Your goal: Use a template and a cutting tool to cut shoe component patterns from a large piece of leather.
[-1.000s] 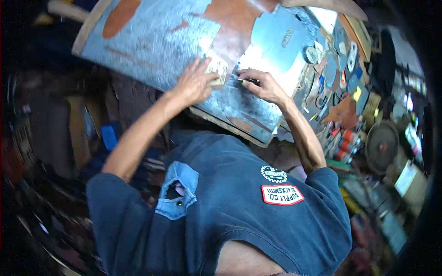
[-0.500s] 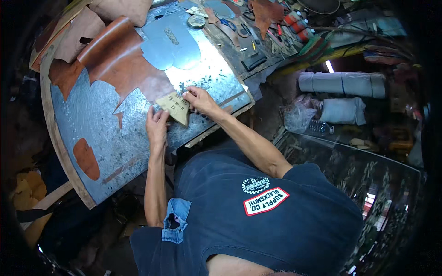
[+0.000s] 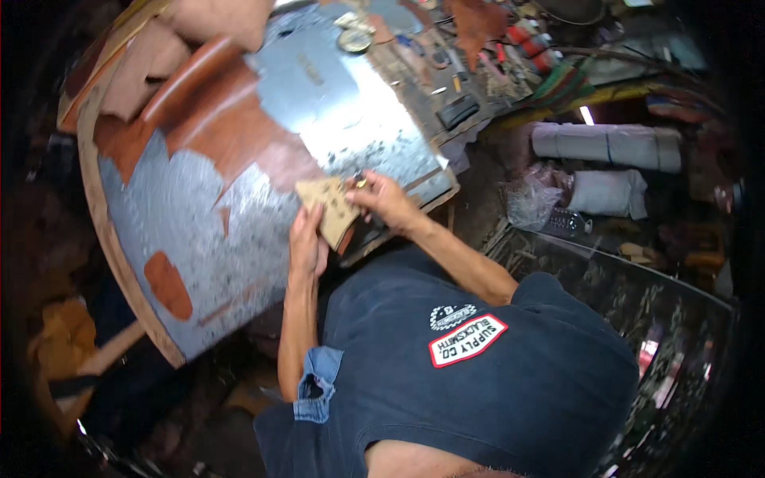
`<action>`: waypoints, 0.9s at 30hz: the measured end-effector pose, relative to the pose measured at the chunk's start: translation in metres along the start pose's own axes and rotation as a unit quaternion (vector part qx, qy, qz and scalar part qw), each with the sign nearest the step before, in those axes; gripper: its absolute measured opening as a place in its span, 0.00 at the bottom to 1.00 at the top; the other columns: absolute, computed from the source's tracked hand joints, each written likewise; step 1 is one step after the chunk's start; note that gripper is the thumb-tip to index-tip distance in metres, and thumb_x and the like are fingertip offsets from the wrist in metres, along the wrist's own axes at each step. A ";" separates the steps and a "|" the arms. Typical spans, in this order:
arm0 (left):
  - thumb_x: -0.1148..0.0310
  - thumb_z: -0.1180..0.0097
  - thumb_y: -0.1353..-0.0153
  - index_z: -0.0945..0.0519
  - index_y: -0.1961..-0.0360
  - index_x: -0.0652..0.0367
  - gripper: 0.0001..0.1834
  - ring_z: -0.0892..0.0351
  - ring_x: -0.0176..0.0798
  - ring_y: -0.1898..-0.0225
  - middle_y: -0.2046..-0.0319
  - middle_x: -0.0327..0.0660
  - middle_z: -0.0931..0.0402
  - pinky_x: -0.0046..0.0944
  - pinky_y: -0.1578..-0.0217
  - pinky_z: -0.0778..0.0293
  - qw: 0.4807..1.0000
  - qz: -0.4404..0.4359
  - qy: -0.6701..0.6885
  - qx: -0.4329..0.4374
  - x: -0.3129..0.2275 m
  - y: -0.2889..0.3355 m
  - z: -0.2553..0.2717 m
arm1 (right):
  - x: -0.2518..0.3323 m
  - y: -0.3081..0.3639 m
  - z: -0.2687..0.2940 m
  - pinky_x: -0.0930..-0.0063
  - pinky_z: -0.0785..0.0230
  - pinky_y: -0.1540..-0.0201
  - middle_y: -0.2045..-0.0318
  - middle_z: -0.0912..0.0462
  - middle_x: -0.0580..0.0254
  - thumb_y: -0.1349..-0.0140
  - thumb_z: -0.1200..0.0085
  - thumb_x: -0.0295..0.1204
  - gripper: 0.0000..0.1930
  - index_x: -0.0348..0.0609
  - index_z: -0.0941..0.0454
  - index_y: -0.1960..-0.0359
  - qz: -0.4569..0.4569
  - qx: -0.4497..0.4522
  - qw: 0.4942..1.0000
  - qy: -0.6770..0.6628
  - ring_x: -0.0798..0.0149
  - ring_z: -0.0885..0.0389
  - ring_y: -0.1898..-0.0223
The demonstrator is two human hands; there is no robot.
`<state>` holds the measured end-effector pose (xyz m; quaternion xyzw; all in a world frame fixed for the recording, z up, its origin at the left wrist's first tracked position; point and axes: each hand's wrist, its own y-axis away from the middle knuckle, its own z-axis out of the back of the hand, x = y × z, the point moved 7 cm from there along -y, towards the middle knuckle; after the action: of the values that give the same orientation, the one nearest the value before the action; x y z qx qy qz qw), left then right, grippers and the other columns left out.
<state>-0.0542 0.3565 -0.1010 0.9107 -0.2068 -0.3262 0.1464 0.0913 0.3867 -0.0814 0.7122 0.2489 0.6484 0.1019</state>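
Note:
A tan card-like pattern piece (image 3: 327, 205) with dark markings is between my two hands near the front edge of the metal-topped table (image 3: 263, 259). My left hand (image 3: 307, 239) grips its left edge, the thumb on top. My right hand (image 3: 388, 205) is closed at the upper right edge of the piece, around a small dark object with a shiny part; its kind is too blurred to tell. A strip of reddish-brown leather (image 3: 346, 240) shows under the lower right edge of the pattern piece. Just beyond, a large brown leather hide (image 3: 231, 119) lies with ragged edges.
A small brown leather offcut (image 3: 167, 285) lies at the table's left. Folded pale leather (image 3: 215, 24) is piled at the far left. A round tin (image 3: 355, 40), a black case (image 3: 457, 112) and several hand tools crowd the back right. Wrapped rolls (image 3: 606, 146) stand off to the right.
The view has shifted, so the scene sits further right. The pattern piece has been tilted up, showing brown leather beneath it. My left hand now holds its edge more closely.

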 end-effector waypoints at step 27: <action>0.72 0.56 0.31 0.43 0.33 0.64 0.26 0.28 0.44 0.41 0.40 0.51 0.32 0.44 0.41 0.28 0.989 -0.001 -0.067 -0.131 0.022 -0.106 -0.031 | 0.179 -0.258 0.346 0.53 0.26 0.58 0.66 0.17 0.40 0.45 0.41 0.47 0.22 0.38 0.19 0.61 0.153 -0.285 0.827 0.461 0.41 0.17 0.61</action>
<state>0.0108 0.4423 -0.1322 0.8600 -0.1709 -0.4108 0.2499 0.3769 0.7560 -0.0940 0.2989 -0.0406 0.9506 0.0734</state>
